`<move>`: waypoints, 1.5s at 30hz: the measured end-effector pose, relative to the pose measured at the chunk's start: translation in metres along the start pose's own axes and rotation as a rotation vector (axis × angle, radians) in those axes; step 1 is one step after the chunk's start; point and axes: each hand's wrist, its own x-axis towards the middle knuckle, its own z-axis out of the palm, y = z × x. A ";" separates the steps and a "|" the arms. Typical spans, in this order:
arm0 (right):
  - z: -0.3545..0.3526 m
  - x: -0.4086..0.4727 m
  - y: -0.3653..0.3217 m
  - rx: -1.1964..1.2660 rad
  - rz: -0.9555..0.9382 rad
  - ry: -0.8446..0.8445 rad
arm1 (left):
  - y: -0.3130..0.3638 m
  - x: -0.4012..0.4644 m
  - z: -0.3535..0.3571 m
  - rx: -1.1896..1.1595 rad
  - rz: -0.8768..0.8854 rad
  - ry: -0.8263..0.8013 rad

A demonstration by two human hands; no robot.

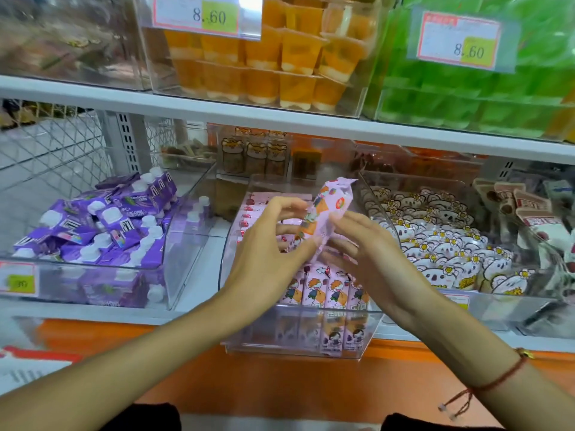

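Shop shelves [217, 107] fill the frame, and at centre, above one clear bin [295, 349], our left hand [267, 256] and right hand [373, 259] both pinch one pink packet [329, 206], its long axis near upright, top tilted upper-right.

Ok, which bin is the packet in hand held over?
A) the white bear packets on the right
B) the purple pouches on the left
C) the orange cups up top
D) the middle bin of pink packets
D: the left hand and right hand hold the pink packet over the clear bin of matching packets.
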 end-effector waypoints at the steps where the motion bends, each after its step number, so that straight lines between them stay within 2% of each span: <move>1: -0.001 0.000 -0.001 -0.014 -0.013 -0.028 | 0.000 0.002 -0.001 -0.009 0.000 -0.011; 3: -0.002 -0.001 -0.001 -0.076 -0.040 -0.019 | -0.001 0.003 -0.002 0.003 0.016 -0.067; 6: 0.000 -0.002 0.001 -0.164 -0.108 0.082 | -0.001 0.000 0.000 0.040 0.035 -0.116; 10: 0.004 -0.006 0.001 -0.266 -0.226 0.173 | 0.003 0.000 -0.001 0.093 0.090 -0.017; 14: 0.002 -0.010 -0.005 -0.431 -0.393 0.068 | 0.007 0.002 -0.006 0.052 0.111 -0.004; 19: -0.008 -0.014 -0.010 -0.616 -0.567 -0.038 | 0.010 0.004 -0.012 0.018 0.227 0.004; 26: -0.014 -0.016 -0.011 -0.562 -0.586 -0.037 | 0.013 0.006 -0.014 0.009 0.237 -0.071; 32: -0.016 -0.016 -0.012 -0.452 -0.495 -0.002 | 0.016 0.007 -0.014 -0.192 0.042 -0.146; 38: -0.013 -0.010 -0.014 -0.370 -0.271 0.104 | 0.023 0.010 -0.015 -0.367 -0.391 -0.245; 41: -0.008 -0.008 -0.014 -0.352 -0.172 0.108 | 0.027 0.011 -0.014 -0.413 -0.574 -0.208; 45: -0.006 -0.007 -0.015 -0.334 -0.110 0.103 | 0.028 0.013 -0.013 -0.464 -0.665 -0.168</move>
